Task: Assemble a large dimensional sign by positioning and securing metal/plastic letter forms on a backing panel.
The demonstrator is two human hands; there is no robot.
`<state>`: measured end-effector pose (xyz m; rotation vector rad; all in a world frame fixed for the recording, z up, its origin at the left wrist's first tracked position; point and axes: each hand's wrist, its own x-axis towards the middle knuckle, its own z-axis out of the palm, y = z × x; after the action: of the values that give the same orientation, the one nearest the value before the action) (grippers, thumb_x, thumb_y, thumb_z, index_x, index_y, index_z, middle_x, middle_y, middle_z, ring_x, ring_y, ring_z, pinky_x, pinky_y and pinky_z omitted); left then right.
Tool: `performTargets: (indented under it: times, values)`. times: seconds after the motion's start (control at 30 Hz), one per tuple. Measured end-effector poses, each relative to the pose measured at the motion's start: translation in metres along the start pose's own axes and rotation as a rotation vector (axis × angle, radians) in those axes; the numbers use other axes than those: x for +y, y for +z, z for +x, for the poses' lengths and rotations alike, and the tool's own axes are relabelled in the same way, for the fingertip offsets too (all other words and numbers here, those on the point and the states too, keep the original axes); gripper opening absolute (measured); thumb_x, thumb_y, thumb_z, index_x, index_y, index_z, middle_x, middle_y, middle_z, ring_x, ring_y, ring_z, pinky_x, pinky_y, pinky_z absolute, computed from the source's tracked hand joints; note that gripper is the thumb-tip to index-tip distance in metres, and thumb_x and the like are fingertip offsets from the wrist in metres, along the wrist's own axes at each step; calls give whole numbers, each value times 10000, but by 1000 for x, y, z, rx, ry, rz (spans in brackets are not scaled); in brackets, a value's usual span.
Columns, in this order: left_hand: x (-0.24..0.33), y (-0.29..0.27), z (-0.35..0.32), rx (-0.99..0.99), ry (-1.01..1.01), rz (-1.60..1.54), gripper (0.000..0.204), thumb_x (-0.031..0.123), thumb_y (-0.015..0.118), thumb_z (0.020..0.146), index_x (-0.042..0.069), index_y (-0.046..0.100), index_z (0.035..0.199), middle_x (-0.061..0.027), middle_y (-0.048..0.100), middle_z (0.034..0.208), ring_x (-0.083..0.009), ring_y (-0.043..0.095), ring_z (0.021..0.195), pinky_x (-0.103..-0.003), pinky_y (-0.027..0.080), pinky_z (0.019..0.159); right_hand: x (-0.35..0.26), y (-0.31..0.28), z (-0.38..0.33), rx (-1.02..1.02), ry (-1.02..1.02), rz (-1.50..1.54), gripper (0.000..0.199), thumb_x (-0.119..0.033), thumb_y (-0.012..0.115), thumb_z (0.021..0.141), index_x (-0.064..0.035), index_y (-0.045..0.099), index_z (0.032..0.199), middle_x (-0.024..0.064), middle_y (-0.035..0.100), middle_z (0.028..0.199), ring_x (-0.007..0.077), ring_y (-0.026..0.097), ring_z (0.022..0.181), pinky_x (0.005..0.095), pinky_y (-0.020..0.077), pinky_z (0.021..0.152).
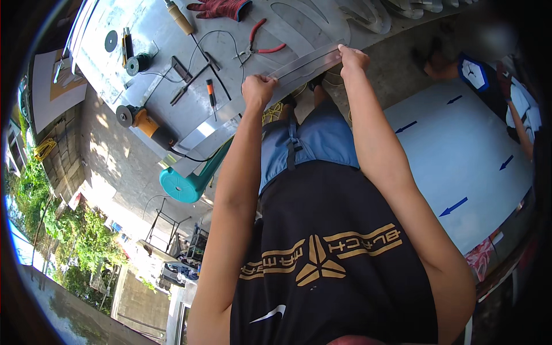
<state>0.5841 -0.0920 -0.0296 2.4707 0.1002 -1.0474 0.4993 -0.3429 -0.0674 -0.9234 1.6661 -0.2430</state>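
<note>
A long, narrow strip of shiny sheet metal (pixel 308 64) spans the gap between my hands at the near edge of the metal-topped table (pixel 167 49). My left hand (pixel 259 91) is closed on its left end, and my right hand (pixel 353 60) pinches the right end. Beyond the strip lie red-handled pliers (pixel 265 49) with their handles apart. To the left of my left hand rest an orange-handled screwdriver (pixel 210 87) and dark metal bars (pixel 195 80). Further left, a yellow and black angle grinder (pixel 150 127) lies near the table edge.
A wire spool (pixel 137 64), a black disc (pixel 111 40), a wooden-handled tool (pixel 180 18) and a red glove (pixel 224 8) lie on the table. Below the grinder stands a teal stool (pixel 183 183). At right, a pale panel with blue arrows (pixel 460 155) adjoins another person (pixel 520 109).
</note>
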Motion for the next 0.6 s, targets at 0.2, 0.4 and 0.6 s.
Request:
performTargets:
  times: [0.2, 0.4, 0.6]
  values:
    - [-5, 7, 1, 38, -17, -56, 226, 265, 825, 715, 63, 761, 791, -170, 742, 859, -330, 722, 834, -413, 559, 791, -5, -4, -4, -10, -43, -14, 135, 28, 747, 829, 66, 683, 941, 109, 717, 892, 168, 663, 739, 301, 553, 666]
    - [3, 9, -8, 75, -25, -82, 175, 250, 815, 718, 102, 765, 798, -166, 743, 899, -350, 715, 899, -433, 563, 832, 5, -12, 18, -60, -69, -3, 114, 24, 748, 834, 55, 681, 921, 100, 708, 883, 167, 649, 745, 299, 536, 689]
    - [-4, 9, -7, 112, -54, -63, 181, 266, 822, 716, 114, 778, 804, -168, 747, 901, -328, 724, 883, -414, 569, 823, 0, -5, 4, -20, -75, -87, 122, 10, 769, 824, 46, 698, 917, 90, 713, 894, 164, 648, 762, 297, 527, 701]
